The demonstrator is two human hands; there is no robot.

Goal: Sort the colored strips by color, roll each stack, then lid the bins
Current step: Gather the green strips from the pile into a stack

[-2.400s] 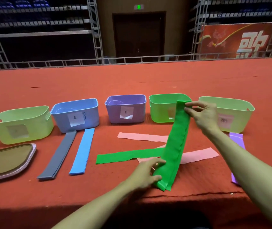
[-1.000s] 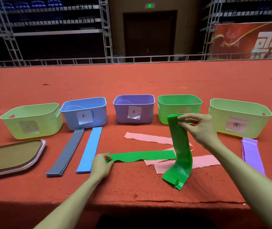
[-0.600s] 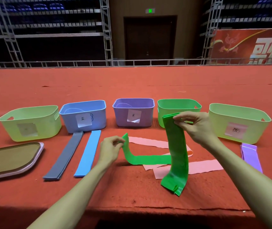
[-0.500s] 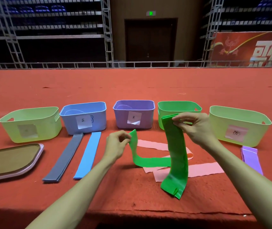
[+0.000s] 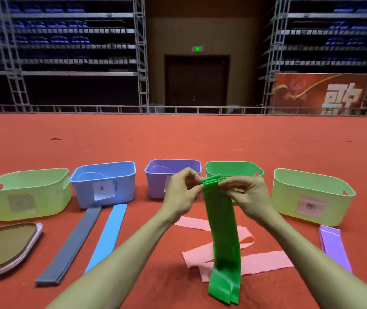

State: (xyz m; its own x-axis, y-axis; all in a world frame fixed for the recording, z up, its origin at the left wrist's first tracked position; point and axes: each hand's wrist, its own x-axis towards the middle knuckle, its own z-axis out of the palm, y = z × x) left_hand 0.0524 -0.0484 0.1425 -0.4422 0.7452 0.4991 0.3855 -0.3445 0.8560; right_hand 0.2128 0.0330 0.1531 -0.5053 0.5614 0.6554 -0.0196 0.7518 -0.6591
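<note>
both raised hands, left hand and right hand, pinch the hanging green strips at the top.

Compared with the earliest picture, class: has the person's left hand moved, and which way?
Yes. The left hand has risen from the bottom of the green strip stack, near the table edge, to its top, in front of the purple bin.
</note>
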